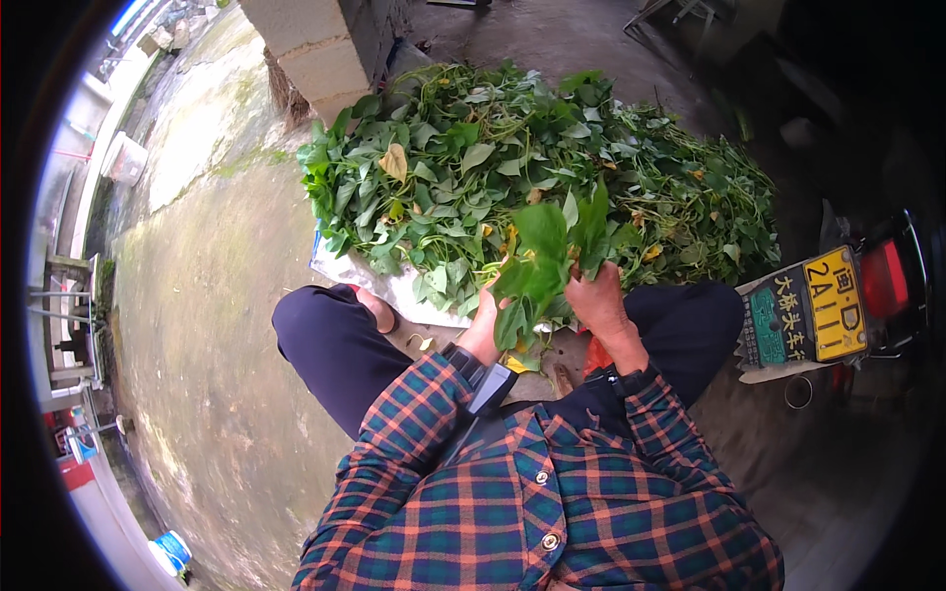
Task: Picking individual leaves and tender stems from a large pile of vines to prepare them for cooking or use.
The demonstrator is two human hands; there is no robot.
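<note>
Person squatting on concrete ground, plaid shirt, dark trousers. Both hands up in front, working 1 bunch of leafy green stems.

Left hand: closed around the lower stems of the bunch, fingers mostly hidden by leaves, so exact curl unclear. Right hand: fist-like grip on the stems at the right side of the same bunch, leaves sticking up out of it.

Bunch sits near the person, between the knees, just in front of the big pile of greens on the far side. Pile lies partly on a white sheet.

Progress, as a judgement: early. Only 1 bunch in hand, no sorted heap visible, pile looks large. A few yellowed leaves remain in it.

Right: rear of a parked vehicle with plate. Far: brick pillar.
</note>
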